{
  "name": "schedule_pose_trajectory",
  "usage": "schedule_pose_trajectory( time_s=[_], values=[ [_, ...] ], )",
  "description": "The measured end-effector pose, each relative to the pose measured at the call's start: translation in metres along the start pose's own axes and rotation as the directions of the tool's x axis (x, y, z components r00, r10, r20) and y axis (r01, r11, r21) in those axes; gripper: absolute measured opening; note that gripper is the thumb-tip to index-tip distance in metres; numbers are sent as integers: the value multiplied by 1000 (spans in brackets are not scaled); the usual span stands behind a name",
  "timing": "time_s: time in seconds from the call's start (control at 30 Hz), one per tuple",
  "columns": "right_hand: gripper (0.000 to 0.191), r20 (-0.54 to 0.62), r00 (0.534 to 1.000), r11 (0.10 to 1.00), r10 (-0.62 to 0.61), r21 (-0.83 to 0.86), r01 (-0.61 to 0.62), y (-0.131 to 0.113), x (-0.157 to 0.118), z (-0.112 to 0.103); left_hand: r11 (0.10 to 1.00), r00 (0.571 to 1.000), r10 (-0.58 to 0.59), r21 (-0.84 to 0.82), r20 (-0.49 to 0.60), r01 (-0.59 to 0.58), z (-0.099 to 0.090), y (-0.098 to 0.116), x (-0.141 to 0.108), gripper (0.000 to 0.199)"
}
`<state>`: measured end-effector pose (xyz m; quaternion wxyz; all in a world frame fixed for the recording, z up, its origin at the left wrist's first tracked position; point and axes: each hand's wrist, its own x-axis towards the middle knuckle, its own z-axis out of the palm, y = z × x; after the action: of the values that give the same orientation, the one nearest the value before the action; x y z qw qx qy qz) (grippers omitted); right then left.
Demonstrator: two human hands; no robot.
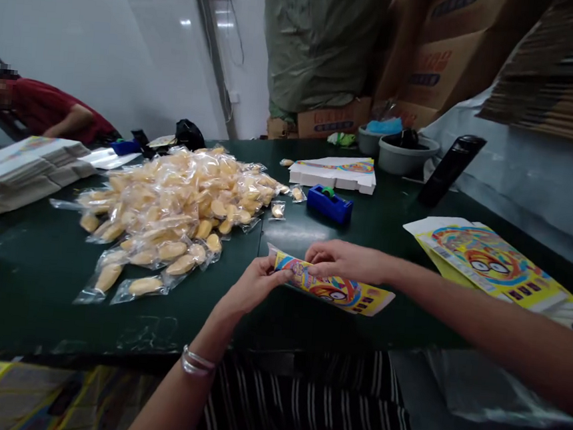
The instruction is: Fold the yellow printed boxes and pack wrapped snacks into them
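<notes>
Above the table's front edge I hold a colourful printed carton (332,291), yellow with a cartoon face in glasses. My left hand (255,282) pinches its left end, the thumb lying on the printed face. My right hand (337,258) grips the carton's upper edge from above, fingers curled and thumb on the print. The carton is slim and tilted; whether anything is inside is hidden. Left of my hands lies a big heap of small yellow, oval pieces (182,199) in clear wrappers. Just beyond the carton sits a blue tape dispenser (329,205) with a green roll.
Flat printed cartons (503,261) are stacked at the right, and another stack (335,172) lies behind the dispenser. A black upright object (451,170) stands near grey tubs (406,155). More cartons (24,165) and a person in red (59,109) are at the left.
</notes>
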<state>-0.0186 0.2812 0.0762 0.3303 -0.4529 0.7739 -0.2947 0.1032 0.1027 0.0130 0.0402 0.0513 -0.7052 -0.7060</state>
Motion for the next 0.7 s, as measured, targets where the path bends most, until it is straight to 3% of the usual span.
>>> schedule_pose_trajectory(
  time_s=[0.1, 0.2, 0.27, 0.33, 0.4, 0.47, 0.57, 0.63, 0.7],
  values=[
    [44, 360, 929, 879, 80, 415, -236, 10, 23, -10, 999, 997, -52, -9, 58, 53, -9, -7, 2, 32],
    [50, 481, 872, 797, 85, 493, -349, 25, 40, -9, 994, 991, -102, -15, 87, 104, -11, -14, 12, 32],
    [39, 458, 884, 783, 94, 514, -350, 35, 43, -6, 993, 993, -112, -27, 45, 113, -12, -17, 21, 33],
    [32, 409, 907, 731, 96, 589, -343, 44, 40, -2, 996, 993, -81, -43, -88, 77, -13, -17, 26, 34],
    [37, 337, 941, 622, 27, 731, -279, 51, 32, 6, 999, 961, -26, -45, -276, 13, -15, -15, 21, 39],
    [46, 225, 972, 474, -72, 865, -165, 55, 21, 21, 996, 920, -32, -89, -390, -3, -12, -16, 6, 49],
    [52, 81, 988, 287, -134, 957, -40, 54, 4, 57, 952, 941, -163, -298, -297, 71, 4, -25, -25, 69],
    [56, 19, 993, 243, -116, 970, 10, 51, -7, 83, 921, 945, -213, -375, -247, 109, 18, -32, -44, 80],
    [68, -94, 994, 258, -58, 960, 106, 48, -19, 104, 922, 929, -232, -369, -288, 116, 29, -35, -59, 90]
  ],
)
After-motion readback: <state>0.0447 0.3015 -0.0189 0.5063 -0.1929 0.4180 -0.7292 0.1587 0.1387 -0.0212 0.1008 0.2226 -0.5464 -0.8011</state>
